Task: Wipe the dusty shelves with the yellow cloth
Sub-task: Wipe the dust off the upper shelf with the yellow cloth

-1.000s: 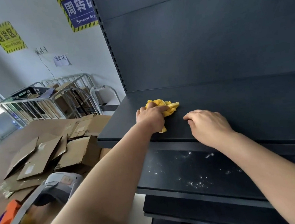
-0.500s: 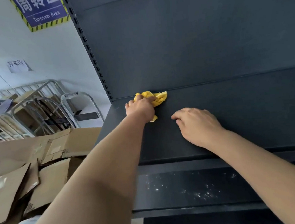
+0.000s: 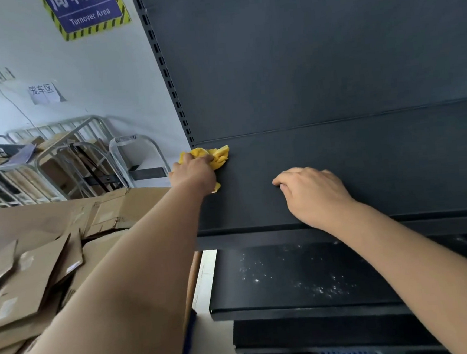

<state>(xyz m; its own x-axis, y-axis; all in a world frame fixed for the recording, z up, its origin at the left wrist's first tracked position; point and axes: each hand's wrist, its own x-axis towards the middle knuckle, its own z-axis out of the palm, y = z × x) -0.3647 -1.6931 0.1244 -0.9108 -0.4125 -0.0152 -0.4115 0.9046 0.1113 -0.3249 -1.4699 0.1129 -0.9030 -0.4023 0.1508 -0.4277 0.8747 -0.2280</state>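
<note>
My left hand (image 3: 194, 174) presses a crumpled yellow cloth (image 3: 219, 156) onto the upper dark shelf (image 3: 367, 170), in its back left corner against the back panel. The cloth shows past my fingers and under my wrist. My right hand (image 3: 312, 192) rests knuckles-up on the same shelf near its front edge, fingers curled, holding nothing. Below, a lower dark shelf (image 3: 265, 295) carries white specks of dust across its top.
Flattened cardboard boxes (image 3: 42, 267) lie piled on the floor to the left. Metal roll cages (image 3: 56, 164) stand against the white wall. A perforated upright post (image 3: 167, 78) marks the shelf unit's left end. Further shelves (image 3: 311, 336) sit lower down.
My left hand has slid the cloth back and left into the shelf's rear corner. My right hand stays planted on the shelf. The view has shifted closer to the shelving.
</note>
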